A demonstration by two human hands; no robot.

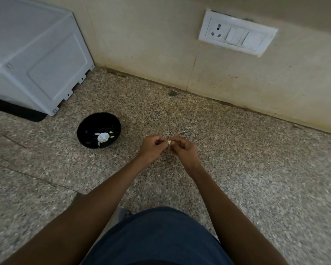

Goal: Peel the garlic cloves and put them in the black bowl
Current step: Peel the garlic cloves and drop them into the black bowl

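Your left hand and right hand meet over the middle of the speckled stone countertop, with both forearms reaching out from the near edge. The fingers of both hands are curled, and their tips pinch one small garlic clove between them. The clove is held just above the countertop. It shows pale with a trace of papery skin, though it is too small to tell how much skin is left on it. The black bowl stands on the countertop to the left of your hands, apart from them and slightly farther back. In the bottom of the bowl lie some white pieces, one rounded lump with a few slivers around it. A white appliance fills the back left corner, near the bowl but not touching it. On the tiled wall along the back edge, toward the right, hangs a white socket and switch plate. Your blue garment shows at the near edge.
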